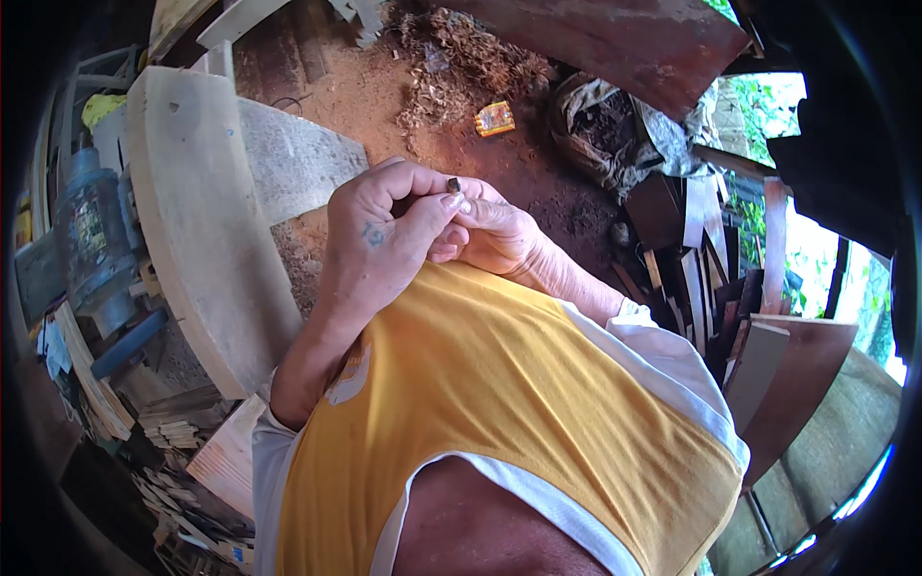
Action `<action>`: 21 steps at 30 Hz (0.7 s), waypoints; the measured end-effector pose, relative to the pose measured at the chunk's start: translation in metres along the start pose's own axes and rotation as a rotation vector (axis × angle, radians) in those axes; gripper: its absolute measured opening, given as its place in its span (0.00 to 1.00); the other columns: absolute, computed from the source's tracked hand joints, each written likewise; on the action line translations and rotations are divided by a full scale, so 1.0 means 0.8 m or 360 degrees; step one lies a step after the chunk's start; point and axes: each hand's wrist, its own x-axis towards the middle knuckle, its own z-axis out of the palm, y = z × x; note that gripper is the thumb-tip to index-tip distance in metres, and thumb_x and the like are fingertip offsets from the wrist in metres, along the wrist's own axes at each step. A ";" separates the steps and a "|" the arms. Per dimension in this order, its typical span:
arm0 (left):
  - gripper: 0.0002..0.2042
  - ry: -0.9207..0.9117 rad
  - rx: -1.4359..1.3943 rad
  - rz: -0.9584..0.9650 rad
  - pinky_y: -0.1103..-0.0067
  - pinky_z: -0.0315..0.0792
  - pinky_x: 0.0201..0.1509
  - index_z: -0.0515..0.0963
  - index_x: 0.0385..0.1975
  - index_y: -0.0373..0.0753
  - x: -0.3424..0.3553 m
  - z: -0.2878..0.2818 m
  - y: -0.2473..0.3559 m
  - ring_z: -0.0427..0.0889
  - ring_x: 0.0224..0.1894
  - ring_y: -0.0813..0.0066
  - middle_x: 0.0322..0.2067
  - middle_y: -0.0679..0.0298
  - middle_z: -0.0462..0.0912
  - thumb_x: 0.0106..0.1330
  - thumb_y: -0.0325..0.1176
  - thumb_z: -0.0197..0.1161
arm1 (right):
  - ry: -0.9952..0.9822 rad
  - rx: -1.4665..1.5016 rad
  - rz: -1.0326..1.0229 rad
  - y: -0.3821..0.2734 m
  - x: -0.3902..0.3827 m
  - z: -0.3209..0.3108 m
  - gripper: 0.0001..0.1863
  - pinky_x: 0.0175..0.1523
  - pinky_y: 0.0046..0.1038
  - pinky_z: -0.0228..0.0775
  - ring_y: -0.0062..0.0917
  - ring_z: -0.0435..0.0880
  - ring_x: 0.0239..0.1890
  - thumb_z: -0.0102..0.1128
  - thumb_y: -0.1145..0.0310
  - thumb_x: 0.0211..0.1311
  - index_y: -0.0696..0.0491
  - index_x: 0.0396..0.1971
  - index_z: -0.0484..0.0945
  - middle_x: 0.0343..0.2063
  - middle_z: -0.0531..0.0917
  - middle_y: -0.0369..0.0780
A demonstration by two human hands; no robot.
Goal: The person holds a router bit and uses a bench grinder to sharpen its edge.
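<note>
In front of my yellow shirt, my two hands meet with their fingertips pressed together. My left hand is closed, its thumb and curled forefinger pinching beside a small dark, square-ended piece. From the other side my right hand closes in, thumb tip against the left thumb, at the same small piece. Only the piece's short dark end pokes up between the fingers; the rest is hidden, so its kind cannot be made out.
Left of my arm stands a wide, pale wooden board. A large clear plastic bottle is beyond it. Ahead lie wood shavings, a yellow-orange packet and a sack. Offcuts lean at the right.
</note>
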 end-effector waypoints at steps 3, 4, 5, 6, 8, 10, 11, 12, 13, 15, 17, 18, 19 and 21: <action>0.02 -0.0104 0.0098 -0.0105 0.87 0.80 0.28 0.80 0.30 0.28 0.014 0.013 -0.011 0.85 0.27 0.82 0.29 0.62 0.82 0.64 0.19 0.61 | 0.0024 0.0092 -0.0081 0.002 -0.017 -0.021 0.09 0.41 0.25 0.65 0.20 0.72 0.31 0.63 0.63 0.68 0.52 0.37 0.78 0.25 0.75 0.33; 0.02 -0.0114 0.0150 -0.0107 0.87 0.80 0.28 0.80 0.29 0.28 0.016 0.018 -0.010 0.85 0.27 0.83 0.29 0.63 0.82 0.64 0.18 0.62 | 0.0030 0.0086 -0.0113 0.002 -0.021 -0.025 0.09 0.42 0.26 0.65 0.20 0.72 0.32 0.64 0.63 0.67 0.52 0.36 0.78 0.26 0.75 0.33; 0.02 -0.0122 0.0202 -0.0107 0.87 0.80 0.28 0.80 0.28 0.28 0.019 0.023 -0.010 0.85 0.27 0.83 0.28 0.63 0.82 0.63 0.18 0.62 | 0.0034 0.0079 -0.0143 0.002 -0.026 -0.029 0.09 0.42 0.26 0.65 0.21 0.73 0.32 0.64 0.63 0.67 0.52 0.36 0.78 0.26 0.75 0.33; 0.02 -0.0144 0.0206 -0.0124 0.87 0.80 0.28 0.80 0.28 0.28 0.021 0.027 -0.010 0.85 0.27 0.83 0.28 0.63 0.82 0.63 0.18 0.62 | 0.0077 0.0127 -0.0122 0.000 -0.032 -0.029 0.10 0.43 0.27 0.66 0.21 0.73 0.33 0.65 0.62 0.66 0.53 0.36 0.78 0.26 0.75 0.34; 0.02 -0.0191 0.0349 -0.0010 0.86 0.79 0.28 0.80 0.28 0.28 0.024 0.031 -0.012 0.85 0.26 0.83 0.28 0.64 0.81 0.62 0.18 0.62 | 0.0099 0.0118 -0.0150 -0.001 -0.038 -0.030 0.10 0.44 0.27 0.66 0.21 0.74 0.33 0.65 0.62 0.66 0.53 0.36 0.78 0.26 0.75 0.34; 0.02 -0.0199 0.0321 -0.0043 0.86 0.79 0.28 0.80 0.29 0.28 0.025 0.035 -0.016 0.84 0.26 0.83 0.28 0.64 0.81 0.62 0.18 0.62 | 0.0109 0.0103 -0.0169 -0.003 -0.041 -0.032 0.11 0.44 0.27 0.66 0.22 0.74 0.33 0.65 0.62 0.66 0.53 0.37 0.79 0.26 0.76 0.34; 0.02 -0.0190 0.0287 -0.0066 0.86 0.79 0.28 0.81 0.29 0.28 0.025 0.036 -0.017 0.84 0.26 0.83 0.28 0.64 0.82 0.62 0.18 0.62 | 0.0135 0.0103 -0.0171 -0.003 -0.043 -0.032 0.11 0.44 0.27 0.66 0.22 0.74 0.33 0.65 0.61 0.66 0.54 0.37 0.79 0.26 0.76 0.34; 0.02 -0.0193 0.0291 -0.0070 0.86 0.79 0.28 0.81 0.29 0.28 0.025 0.037 -0.017 0.84 0.26 0.83 0.28 0.64 0.82 0.62 0.18 0.62 | 0.0157 0.0103 -0.0169 -0.003 -0.042 -0.031 0.11 0.44 0.27 0.66 0.22 0.74 0.33 0.65 0.61 0.65 0.54 0.38 0.79 0.26 0.76 0.34; 0.02 -0.0189 0.0269 -0.0115 0.86 0.79 0.28 0.81 0.29 0.28 0.025 0.038 -0.017 0.84 0.26 0.83 0.28 0.64 0.82 0.62 0.18 0.62 | 0.0156 0.0108 -0.0171 -0.003 -0.042 -0.028 0.11 0.44 0.27 0.66 0.22 0.74 0.33 0.65 0.61 0.65 0.54 0.38 0.79 0.26 0.76 0.34; 0.02 -0.0179 0.0248 -0.0157 0.86 0.79 0.28 0.81 0.29 0.28 0.026 0.037 -0.017 0.84 0.26 0.83 0.28 0.64 0.82 0.63 0.18 0.62 | 0.0248 0.0132 -0.0180 -0.004 -0.039 -0.021 0.17 0.38 0.22 0.64 0.17 0.71 0.29 0.71 0.62 0.58 0.59 0.39 0.79 0.25 0.75 0.32; 0.02 -0.0182 0.0256 -0.0111 0.86 0.79 0.30 0.81 0.30 0.28 0.025 0.035 -0.018 0.84 0.27 0.83 0.28 0.63 0.82 0.64 0.19 0.62 | 0.0233 0.0143 -0.0171 -0.003 -0.039 -0.022 0.17 0.38 0.22 0.63 0.17 0.71 0.29 0.71 0.62 0.58 0.58 0.38 0.79 0.25 0.75 0.32; 0.02 -0.0176 0.0255 -0.0109 0.86 0.79 0.30 0.81 0.30 0.28 0.025 0.033 -0.019 0.84 0.27 0.83 0.28 0.63 0.82 0.64 0.19 0.62 | 0.0224 0.0152 -0.0166 -0.003 -0.038 -0.023 0.16 0.38 0.22 0.63 0.17 0.70 0.29 0.71 0.61 0.58 0.57 0.37 0.79 0.24 0.74 0.32; 0.02 -0.0176 0.0259 -0.0098 0.86 0.79 0.30 0.81 0.30 0.28 0.025 0.032 -0.020 0.84 0.27 0.83 0.28 0.63 0.82 0.64 0.19 0.62 | 0.0222 0.0151 -0.0160 -0.003 -0.037 -0.023 0.16 0.38 0.22 0.63 0.17 0.70 0.29 0.71 0.61 0.58 0.57 0.37 0.79 0.24 0.74 0.32; 0.02 -0.0169 0.0261 -0.0086 0.86 0.79 0.31 0.81 0.31 0.28 0.025 0.030 -0.021 0.84 0.27 0.83 0.28 0.63 0.82 0.64 0.19 0.62 | 0.0213 0.0132 -0.0145 -0.004 -0.034 -0.023 0.15 0.37 0.23 0.61 0.17 0.69 0.28 0.71 0.61 0.58 0.56 0.36 0.79 0.23 0.73 0.32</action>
